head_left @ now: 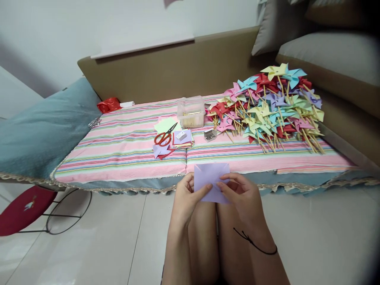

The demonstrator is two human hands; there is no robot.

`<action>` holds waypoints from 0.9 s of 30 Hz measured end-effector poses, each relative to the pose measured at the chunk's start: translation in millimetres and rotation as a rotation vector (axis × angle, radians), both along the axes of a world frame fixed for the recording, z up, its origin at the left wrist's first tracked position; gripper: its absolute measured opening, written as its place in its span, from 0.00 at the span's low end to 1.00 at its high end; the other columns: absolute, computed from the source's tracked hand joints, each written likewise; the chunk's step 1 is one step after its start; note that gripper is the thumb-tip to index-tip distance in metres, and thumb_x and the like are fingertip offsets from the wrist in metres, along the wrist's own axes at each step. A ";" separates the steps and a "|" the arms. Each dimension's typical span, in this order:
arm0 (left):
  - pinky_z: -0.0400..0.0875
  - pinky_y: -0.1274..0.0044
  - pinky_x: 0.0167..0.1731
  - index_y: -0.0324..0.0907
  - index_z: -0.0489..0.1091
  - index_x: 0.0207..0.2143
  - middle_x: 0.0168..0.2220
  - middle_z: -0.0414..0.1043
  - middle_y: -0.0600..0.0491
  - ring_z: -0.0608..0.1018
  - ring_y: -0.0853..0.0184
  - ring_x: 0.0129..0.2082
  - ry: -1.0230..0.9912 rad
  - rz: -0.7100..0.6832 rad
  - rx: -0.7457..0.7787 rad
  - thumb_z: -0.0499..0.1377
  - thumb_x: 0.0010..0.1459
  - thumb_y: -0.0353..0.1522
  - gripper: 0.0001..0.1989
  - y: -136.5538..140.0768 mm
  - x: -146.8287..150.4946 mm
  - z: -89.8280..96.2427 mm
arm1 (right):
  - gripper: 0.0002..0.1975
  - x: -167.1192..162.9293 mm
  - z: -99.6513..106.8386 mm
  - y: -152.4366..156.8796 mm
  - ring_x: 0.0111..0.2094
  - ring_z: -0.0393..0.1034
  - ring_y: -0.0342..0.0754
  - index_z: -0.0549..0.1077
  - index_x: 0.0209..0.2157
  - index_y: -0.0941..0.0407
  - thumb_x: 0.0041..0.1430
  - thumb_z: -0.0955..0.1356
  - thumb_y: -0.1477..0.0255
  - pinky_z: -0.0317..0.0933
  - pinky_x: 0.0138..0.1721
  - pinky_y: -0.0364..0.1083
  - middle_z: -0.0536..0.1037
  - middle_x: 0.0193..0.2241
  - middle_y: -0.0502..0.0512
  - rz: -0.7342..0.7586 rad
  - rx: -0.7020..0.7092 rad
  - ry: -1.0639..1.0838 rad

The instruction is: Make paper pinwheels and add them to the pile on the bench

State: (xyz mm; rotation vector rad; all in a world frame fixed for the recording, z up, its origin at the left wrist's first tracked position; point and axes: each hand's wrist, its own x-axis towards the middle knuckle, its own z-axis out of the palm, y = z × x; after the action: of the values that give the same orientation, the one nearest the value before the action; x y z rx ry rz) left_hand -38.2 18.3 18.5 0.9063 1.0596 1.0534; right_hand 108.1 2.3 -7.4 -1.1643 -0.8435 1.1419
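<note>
Between my hands, above my lap, is a square sheet of purple paper [208, 176] with slits or creases running in from its corners. My left hand [190, 192] grips its left edge, thumb pressed on the front and fingers curled behind. On the right side, my right hand [239, 192] pinches the sheet near its middle with thumb and fingertips; whether a small pin is between them cannot be made out. Beyond the sheet lie red-handled scissors [164, 137], a stack of coloured paper squares [187, 141] with a small white box [181, 135] on top, and cut purple pieces [160, 151].
A striped cloth [118, 146] covers the sofa seat. On it stand a clear plastic box [191, 113] of sticks, a small open box of pins [210, 135] and a large heap of paper pinwheels [264, 111]. A red stool [26, 209] is at the left.
</note>
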 end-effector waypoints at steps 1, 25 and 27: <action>0.71 0.79 0.32 0.39 0.72 0.40 0.33 0.78 0.51 0.77 0.69 0.30 -0.003 -0.001 0.006 0.68 0.46 0.33 0.17 -0.3 0.4 0.0 | 0.12 -0.2 1.0 0.1 0.24 0.68 0.43 0.76 0.30 0.55 0.42 0.77 0.68 0.63 0.24 0.42 0.75 0.22 0.49 -0.003 0.001 -0.008; 0.67 0.81 0.25 0.40 0.69 0.38 0.26 0.79 0.54 0.76 0.72 0.23 -0.021 0.193 -0.018 0.68 0.46 0.36 0.18 4.3 2.3 -2.8 | 0.36 -4.4 -2.6 2.0 0.26 0.72 0.48 0.58 0.48 0.50 0.39 0.77 0.68 0.66 0.31 0.47 0.75 0.21 0.44 -0.009 -0.099 0.131; 0.67 0.80 0.28 0.40 0.70 0.39 0.31 0.80 0.51 0.79 0.69 0.28 0.006 0.222 0.007 0.67 0.48 0.37 0.18 6.6 -3.2 -5.1 | 0.37 2.0 -4.6 2.1 0.25 0.71 0.47 0.58 0.48 0.51 0.37 0.78 0.68 0.65 0.30 0.45 0.75 0.20 0.43 0.070 -0.154 0.130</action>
State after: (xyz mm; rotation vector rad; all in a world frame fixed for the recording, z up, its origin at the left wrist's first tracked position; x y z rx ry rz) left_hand -41.3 24.9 13.3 0.8105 1.1811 1.2392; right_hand 110.1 4.3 -12.0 -1.1796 -0.7107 1.3445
